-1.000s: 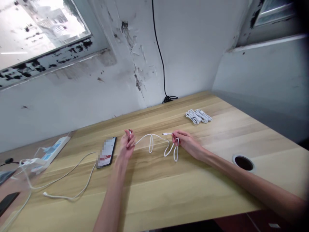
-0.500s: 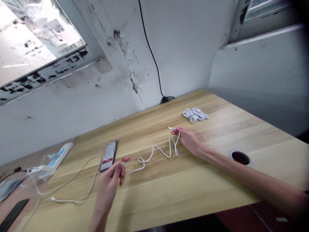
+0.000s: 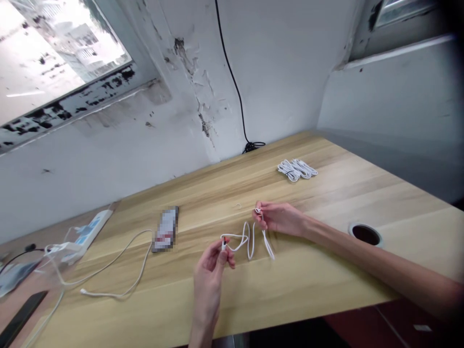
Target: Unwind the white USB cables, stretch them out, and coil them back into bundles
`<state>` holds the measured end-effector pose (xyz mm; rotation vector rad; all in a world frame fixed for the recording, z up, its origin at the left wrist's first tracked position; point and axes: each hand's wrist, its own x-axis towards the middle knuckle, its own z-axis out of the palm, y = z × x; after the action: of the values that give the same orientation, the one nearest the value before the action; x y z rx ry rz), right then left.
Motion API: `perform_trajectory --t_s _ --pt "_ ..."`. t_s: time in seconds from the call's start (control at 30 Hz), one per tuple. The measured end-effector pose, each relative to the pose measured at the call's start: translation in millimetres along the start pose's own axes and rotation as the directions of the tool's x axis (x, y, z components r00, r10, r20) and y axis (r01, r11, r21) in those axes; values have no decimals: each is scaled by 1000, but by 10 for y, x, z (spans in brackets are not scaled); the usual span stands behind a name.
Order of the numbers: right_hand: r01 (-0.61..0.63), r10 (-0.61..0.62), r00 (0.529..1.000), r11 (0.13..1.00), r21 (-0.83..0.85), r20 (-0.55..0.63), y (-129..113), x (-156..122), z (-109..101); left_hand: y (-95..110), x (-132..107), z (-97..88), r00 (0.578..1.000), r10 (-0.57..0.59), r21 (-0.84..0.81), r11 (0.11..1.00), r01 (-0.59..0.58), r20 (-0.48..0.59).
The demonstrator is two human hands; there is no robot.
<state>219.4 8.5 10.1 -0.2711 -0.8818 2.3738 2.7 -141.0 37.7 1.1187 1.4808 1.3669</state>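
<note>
A short white cable point(image 3: 249, 240) hangs in loops between my two hands above the wooden table point(image 3: 326, 270). My left hand point(image 3: 213, 263) pinches one end of it near the table's front middle. My right hand point(image 3: 279, 218) pinches the other end, a little farther back and to the right. Both hands are closed on the cable. A phone point(image 3: 166, 235) lies flat on the table to the left of my left hand.
Two bundled white cables point(image 3: 297, 169) lie at the back right. A round cable hole point(image 3: 365, 233) is cut at the right. A power strip point(image 3: 84, 233) with a long white cable point(image 3: 119, 270) sits at the left. A black cord point(image 3: 235, 92) runs down the wall.
My left hand moved right, toward my right hand, with its cable end. The cable's loops have gathered closer together. My right hand shifted slightly nearer.
</note>
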Motion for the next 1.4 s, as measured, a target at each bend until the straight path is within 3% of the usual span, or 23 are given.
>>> perform_trajectory --t_s 0.2,0.37,0.53,0.77,1.0,1.1,1.23,1.4 --pt "-94 92 995 995 41 50 35 1 -17 -9 370 219 978 122 -64 992 -113 172" --pt "-114 102 989 987 117 107 17 17 -56 -204 554 284 975 88 -252 967 -34 205" --pt "-154 136 982 979 135 134 22 17 -64 -266 550 261 973 13 -298 953 58 231" --pt "-159 146 983 981 112 114 13 14 -49 -263 524 267 970 11 -266 962 56 241" --pt "-128 112 980 988 88 165 25 32 -79 -227 502 285 973 11 -307 950 61 228" --pt "-79 76 988 997 22 138 36 29 -68 -223 492 261 986 8 -360 932 52 164" --pt "-90 90 991 996 -7 96 -36 11 -45 -157 449 66 996 -1 -474 879 -42 -90" --pt "78 -79 995 997 -20 -61 -301 -64 -92 100 291 -469 921 61 -464 850 -250 -384"
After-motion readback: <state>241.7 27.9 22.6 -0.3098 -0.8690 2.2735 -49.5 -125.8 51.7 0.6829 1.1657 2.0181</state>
